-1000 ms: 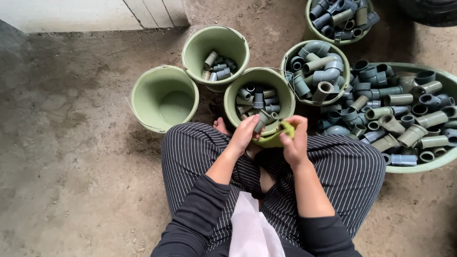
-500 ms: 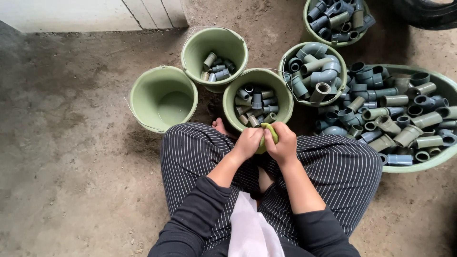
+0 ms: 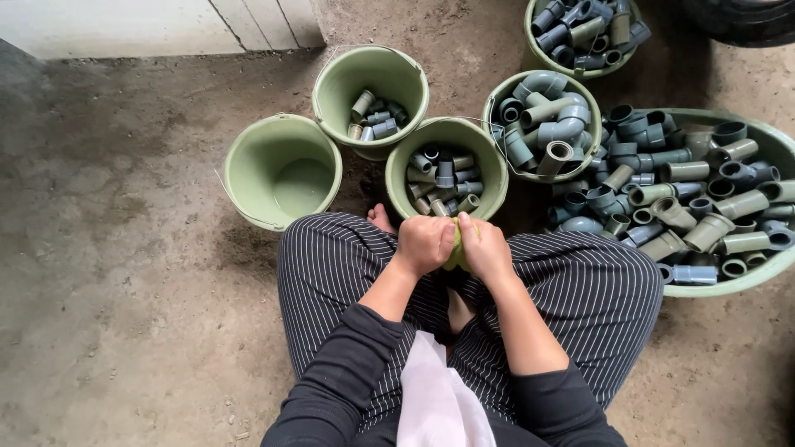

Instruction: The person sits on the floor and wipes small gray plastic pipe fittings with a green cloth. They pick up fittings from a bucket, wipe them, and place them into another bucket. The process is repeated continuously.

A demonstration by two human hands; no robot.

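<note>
My left hand point(image 3: 424, 243) and my right hand point(image 3: 484, 248) are pressed together over my striped trouser knees, both closed on a small green pipe fitting point(image 3: 456, 252) that shows only as a sliver between them. Just beyond my knuckles stands a green bucket point(image 3: 402, 163) holding several grey and olive pipe fittings point(image 3: 443, 180). My bare toes point(image 3: 380, 218) show beside that bucket.
An empty green bucket point(image 3: 281, 170) stands at the left, another point(image 3: 370, 87) with a few fittings behind it. Two fuller buckets point(image 3: 502, 97) point(image 3: 537, 51) and a wide green basin point(image 3: 766, 266) heaped with fittings lie to the right. Bare concrete floor point(image 3: 124, 290) stretches left.
My hands have closed tighter around the green fitting, which showed more a second ago. They have shifted slightly toward my lap.
</note>
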